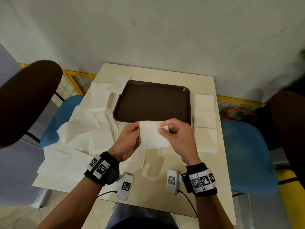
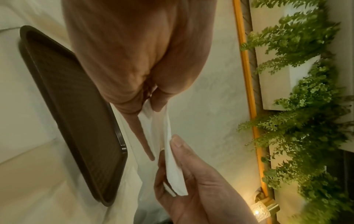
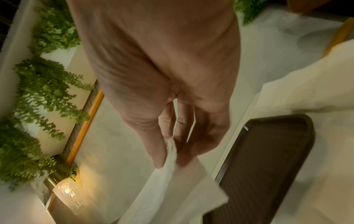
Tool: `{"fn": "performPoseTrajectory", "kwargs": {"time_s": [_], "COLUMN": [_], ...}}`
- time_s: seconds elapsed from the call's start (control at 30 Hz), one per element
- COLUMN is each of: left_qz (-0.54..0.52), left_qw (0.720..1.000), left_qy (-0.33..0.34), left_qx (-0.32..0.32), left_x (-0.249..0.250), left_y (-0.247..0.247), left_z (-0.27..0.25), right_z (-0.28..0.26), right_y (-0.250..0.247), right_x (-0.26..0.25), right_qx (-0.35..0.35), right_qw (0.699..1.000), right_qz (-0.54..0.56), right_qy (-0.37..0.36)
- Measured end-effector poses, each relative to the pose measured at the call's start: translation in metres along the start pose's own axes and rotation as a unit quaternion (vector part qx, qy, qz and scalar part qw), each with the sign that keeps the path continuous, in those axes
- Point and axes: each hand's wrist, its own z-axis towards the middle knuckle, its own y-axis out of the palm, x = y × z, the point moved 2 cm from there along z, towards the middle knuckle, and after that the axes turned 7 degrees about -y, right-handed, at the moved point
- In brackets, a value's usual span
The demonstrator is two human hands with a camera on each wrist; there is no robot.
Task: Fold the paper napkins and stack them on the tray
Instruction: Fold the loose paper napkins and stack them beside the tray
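Note:
I hold one white paper napkin (image 1: pixel 152 135) above the table, just in front of the brown tray (image 1: pixel 152 103). My left hand (image 1: pixel 130 138) pinches its left edge and my right hand (image 1: pixel 176 134) pinches its upper right corner. In the left wrist view the napkin (image 2: pixel 168 145) runs between the left thumb and fingers and the right hand's pinch. In the right wrist view the napkin (image 3: pixel 172 189) hangs from my thumb and fingers beside the tray (image 3: pixel 268 166). Nothing lies on the tray.
Loose unfolded napkins (image 1: pixel 85 129) cover the table's left side. Folded napkins (image 1: pixel 205 113) lie in a row right of the tray. Two white sensor units (image 1: pixel 125 185) sit near the front edge. Blue chairs (image 1: pixel 247 154) stand on both sides.

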Motion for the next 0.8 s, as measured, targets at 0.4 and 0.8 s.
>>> {"fn": "performPoseTrajectory", "kwargs": {"time_s": [0.4,0.8], "left_qz": [-0.077,-0.075], "left_qw": [0.996,0.996], "left_qy": [-0.047,-0.057], "left_qx": [0.008,-0.005], "left_x": [-0.002,-0.004], "left_y": [0.001,0.006], "left_z": [0.006,0.013], "right_z": [-0.004,-0.001], "right_y": [0.004,0.011], "right_x": [0.005,0.008], "right_qx": [0.015,0.024], "right_qw": [1.000,0.999], "right_qz": [0.010,-0.023], "right_qy": [-0.010,-0.018]}}
